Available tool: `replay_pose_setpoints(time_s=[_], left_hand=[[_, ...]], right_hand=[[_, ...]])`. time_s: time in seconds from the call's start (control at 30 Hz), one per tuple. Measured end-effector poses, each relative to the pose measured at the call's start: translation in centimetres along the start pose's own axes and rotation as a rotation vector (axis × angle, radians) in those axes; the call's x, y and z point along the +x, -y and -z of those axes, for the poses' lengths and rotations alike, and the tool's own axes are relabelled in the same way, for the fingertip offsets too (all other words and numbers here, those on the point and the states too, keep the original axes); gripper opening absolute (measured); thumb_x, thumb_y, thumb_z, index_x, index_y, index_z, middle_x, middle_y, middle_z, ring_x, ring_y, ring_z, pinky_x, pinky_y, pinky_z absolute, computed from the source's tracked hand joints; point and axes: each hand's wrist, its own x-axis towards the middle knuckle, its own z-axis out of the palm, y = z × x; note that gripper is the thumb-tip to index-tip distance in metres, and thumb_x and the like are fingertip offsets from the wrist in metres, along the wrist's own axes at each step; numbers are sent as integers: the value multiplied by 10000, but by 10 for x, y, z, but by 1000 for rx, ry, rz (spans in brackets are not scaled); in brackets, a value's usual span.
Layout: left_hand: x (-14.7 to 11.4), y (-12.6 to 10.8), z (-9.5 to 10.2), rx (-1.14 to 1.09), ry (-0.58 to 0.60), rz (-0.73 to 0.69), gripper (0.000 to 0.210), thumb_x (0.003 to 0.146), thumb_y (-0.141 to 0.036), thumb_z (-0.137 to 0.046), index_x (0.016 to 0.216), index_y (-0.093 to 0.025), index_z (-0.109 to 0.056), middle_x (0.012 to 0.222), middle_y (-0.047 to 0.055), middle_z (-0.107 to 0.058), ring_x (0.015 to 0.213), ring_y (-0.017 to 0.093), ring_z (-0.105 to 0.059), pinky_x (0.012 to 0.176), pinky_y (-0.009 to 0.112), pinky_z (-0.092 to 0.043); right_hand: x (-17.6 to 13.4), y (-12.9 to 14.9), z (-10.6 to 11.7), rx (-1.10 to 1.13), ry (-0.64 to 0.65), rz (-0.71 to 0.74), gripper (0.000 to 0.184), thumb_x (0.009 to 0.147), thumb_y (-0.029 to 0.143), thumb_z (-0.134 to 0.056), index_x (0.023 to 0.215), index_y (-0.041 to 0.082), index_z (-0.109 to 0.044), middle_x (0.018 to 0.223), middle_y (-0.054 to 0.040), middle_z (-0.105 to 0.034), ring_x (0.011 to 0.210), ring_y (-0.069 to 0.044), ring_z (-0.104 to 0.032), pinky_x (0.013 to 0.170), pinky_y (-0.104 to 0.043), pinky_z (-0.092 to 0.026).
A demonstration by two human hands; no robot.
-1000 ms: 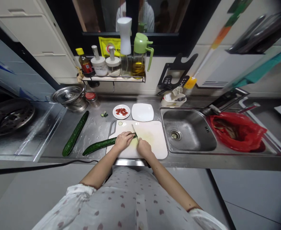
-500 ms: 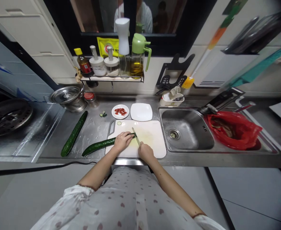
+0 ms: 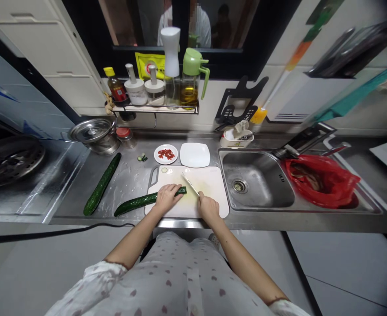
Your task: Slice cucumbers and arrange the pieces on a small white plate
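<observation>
My left hand (image 3: 167,197) presses down around a long green cucumber (image 3: 135,203), which lies across the left side of a white cutting board (image 3: 209,206). The cut end of the cucumber pokes out to the right of my fingers. My right hand (image 3: 209,209) grips the handle of a knife (image 3: 190,183); its blade points up and left, a little apart from the cucumber's end. One thin cucumber slice (image 3: 164,170) rests at the board's upper left. A second whole cucumber (image 3: 102,184) lies on the steel counter farther left.
Behind the board stand a plate of chopped red pieces (image 3: 166,154) and a white square plate (image 3: 195,155). Cucumber end bits (image 3: 142,157) lie nearby. Right is a sink (image 3: 262,199) with a red plastic bag (image 3: 325,193). A lidded steel pot (image 3: 94,136) stands back left.
The knife has moved right, off the cucumber's end, with my right hand. My left hand has shifted slightly left and down, showing more of the cut end.
</observation>
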Motion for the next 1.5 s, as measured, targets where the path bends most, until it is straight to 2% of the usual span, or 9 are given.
replay_pose_setpoints(time_s=[0.47, 0.6, 0.7, 0.8, 0.93, 1.07, 1.23, 1.37, 1.5], left_hand=[[-19, 4, 2, 9, -16, 62, 425, 815, -520, -578, 1147, -256, -606, 1048, 87, -648, 1017, 248, -563, 945, 368, -369], [-18, 1, 10, -52, -142, 236, 336, 879, -488, -479, 1012, -217, -626, 943, 88, -636, 952, 231, -568, 889, 346, -403], [-7, -1, 24, -94, -241, 349, 355, 883, -457, -475, 1112, -213, -593, 1077, 100, -601, 1036, 243, -539, 908, 355, -412], [9, 0, 39, -131, -154, 260, 449, 831, -475, -557, 1225, -259, -561, 1219, 85, -548, 1165, 268, -475, 1036, 425, -333], [24, 6, 50, -189, 55, 157, 345, 832, -443, -563, 1137, -299, -635, 1181, 53, -589, 1181, 267, -475, 1118, 519, -180], [31, 12, 50, -264, 141, 123, 269, 818, -397, -587, 1041, -277, -678, 1136, 43, -623, 1136, 244, -514, 1098, 491, -238], [36, 12, 43, -339, 84, 138, 149, 794, -319, -622, 898, -238, -690, 1032, 32, -663, 1042, 210, -570, 1037, 413, -350], [36, 15, 31, -418, -82, 294, 132, 813, -305, -589, 842, -216, -682, 955, 30, -678, 932, 179, -606, 899, 319, -458], [37, 32, 22, -455, -149, 682, 209, 811, -356, -579, 914, -206, -683, 853, 24, -692, 769, 156, -628, 752, 272, -486]], right_hand=[[-3, 1, -8, 23, -177, 18, 409, 884, 283, -488, 1287, 220, -464, 1064, -79, -650, 944, -199, -604, 763, -279, -379], [-2, 2, -11, -20, -219, 45, 484, 866, 289, -535, 1334, 214, -436, 1051, -85, -640, 946, -204, -579, 792, -289, -362], [-1, 1, -14, -72, -258, 102, 527, 851, 290, -574, 1351, 206, -433, 1015, -87, -630, 933, -210, -559, 789, -297, -344], [-2, 0, -15, -118, -310, 178, 520, 860, 295, -573, 1355, 206, -441, 971, -88, -617, 909, -211, -534, 766, -301, -324], [-6, -2, -15, -153, -366, 264, 530, 858, 280, -579, 1364, 205, -441, 925, -83, -602, 876, -207, -509, 742, -308, -304], [-7, -5, -16, -157, -371, 283, 507, 856, 279, -583, 1344, 208, -466, 912, -78, -603, 866, -204, -504, 749, -308, -294], [-8, -10, -17, -111, -311, 262, 505, 865, 282, -562, 1353, 209, -455, 950, -93, -601, 901, -208, -502, 769, -301, -300], [-10, -21, -21, -78, -256, 217, 519, 864, 285, -556, 1365, 213, -443, 986, -91, -602, 930, -214, -506, 798, -303, -310], [-12, -39, -27, -61, -269, 154, 520, 855, 295, -568, 1354, 201, -455, 976, -82, -610, 917, -211, -520, 801, -302, -321]])
